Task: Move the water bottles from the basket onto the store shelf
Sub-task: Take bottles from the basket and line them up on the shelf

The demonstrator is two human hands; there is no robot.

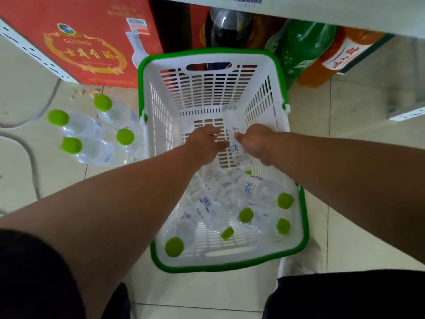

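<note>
Pale floor tiles (358, 203) underfoot, and dark shorts (345, 295) at the near edge as the person leans over. Right in front sits a white basket (296, 247) with a green rim, on the floor. At its near end lies a heap of clear water bottles (220, 199) with lime-green caps, lying every which way.

Both bare arms reach down into the basket. The left hand (204, 146) is spread, fingers loose and apart, over the slotted bottom beside a lone bottle (234, 125); I can't tell whether it touches it. The right hand (255, 143) is curled around that bottle from the other side, fingers wrapped at its middle. The bottle lies lengthwise toward the far wall.

Left of the basket, four more bottles (87, 137) stand upright on the tiles, caps up, close together, with a grey cable (32, 162) looping nearby.

Further back, a red carton (92, 42) with gold lettering, then dark, green and orange soda bottles (301, 44) under a white shelf edge (322, 12) with a barcode tag.
</note>
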